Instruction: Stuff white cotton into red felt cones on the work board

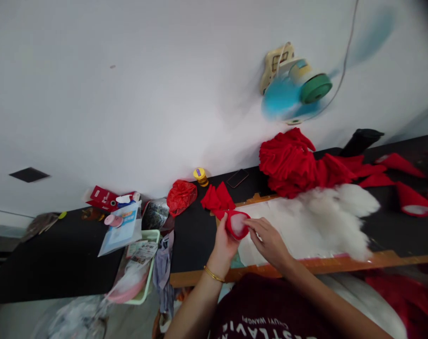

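A red fabric cone (pixel 229 217) with white stuffing (pixel 238 223) in its round opening is held over the table's near part. My left hand (pixel 225 241) is wrapped round its lower left side. At the right rim of the opening is my right hand (pixel 267 238), its thumb and forefinger closed together at the stuffing. More red cloth pieces (pixel 218 197) lie just behind the cone. To the right, a large heap of white fluff (pixel 327 216) rests on a white sheet (pixel 258 216), with a tall pile of red fabric pieces (pixel 288 162) behind it.
A fan (pixel 295 89) turns on the wall. Stuffed red cones (pixel 415 200) lie far right near a black roll (pixel 362 141). A phone (pixel 237 178), yellow-lidded jar (pixel 200 176) and red bag (pixel 181 197) sit along the back. A green basket (pixel 151 270) stands left.
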`<act>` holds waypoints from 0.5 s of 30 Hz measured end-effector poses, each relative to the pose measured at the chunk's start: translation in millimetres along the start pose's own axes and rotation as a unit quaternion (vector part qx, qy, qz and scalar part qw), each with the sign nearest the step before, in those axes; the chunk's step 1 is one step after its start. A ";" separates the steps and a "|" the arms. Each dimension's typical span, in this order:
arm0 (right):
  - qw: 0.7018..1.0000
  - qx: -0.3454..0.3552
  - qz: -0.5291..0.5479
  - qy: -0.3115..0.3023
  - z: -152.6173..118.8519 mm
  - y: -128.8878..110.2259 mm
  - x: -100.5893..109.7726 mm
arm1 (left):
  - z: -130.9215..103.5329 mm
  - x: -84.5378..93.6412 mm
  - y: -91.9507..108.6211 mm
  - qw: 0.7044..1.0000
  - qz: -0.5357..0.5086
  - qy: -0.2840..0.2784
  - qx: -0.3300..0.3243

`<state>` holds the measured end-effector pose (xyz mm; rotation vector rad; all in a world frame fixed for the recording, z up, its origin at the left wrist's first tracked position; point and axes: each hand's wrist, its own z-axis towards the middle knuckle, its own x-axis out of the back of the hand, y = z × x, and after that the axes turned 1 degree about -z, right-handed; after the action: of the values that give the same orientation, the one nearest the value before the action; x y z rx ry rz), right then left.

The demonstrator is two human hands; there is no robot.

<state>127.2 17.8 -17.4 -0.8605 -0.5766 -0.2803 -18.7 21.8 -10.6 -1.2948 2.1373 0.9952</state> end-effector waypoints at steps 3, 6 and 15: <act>0.999 0.037 0.006 0.026 1.2 5.3 -4.2 | -2.7 -3.0 -2.0 1.000 -0.011 -0.011 0.006; 0.998 0.053 -0.013 -0.002 3.7 8.8 -16.3 | -8.0 -9.2 -6.9 1.000 -0.014 -0.018 0.005; 0.994 0.046 -0.047 -0.088 4.8 11.9 -17.7 | -2.9 -6.6 -10.0 1.000 0.006 0.023 -0.009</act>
<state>116.4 29.1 -32.8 -0.7741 -0.7895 -0.2639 -6.9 20.3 -7.6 -1.3272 2.1773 1.0017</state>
